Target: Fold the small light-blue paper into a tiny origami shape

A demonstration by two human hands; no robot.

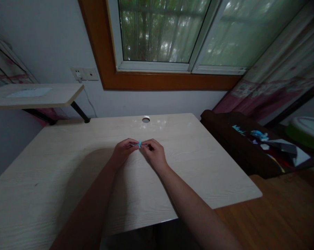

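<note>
Both my hands meet over the middle of a pale wooden desk (68, 173). My left hand (124, 149) and my right hand (154, 152) pinch a tiny light-blue object (139, 144) between their fingertips, fingers closed. The object is too small to name; it looks like a bit of folded paper or plastic. Both hands rest low, close to the desk top.
A round cable hole (146, 119) sits near the desk's far edge. A raised shelf (37, 95) stands at the left, a wall socket (84, 74) behind it. A dark box (250, 146) with colourful bits lies to the right, a window (162, 34) ahead.
</note>
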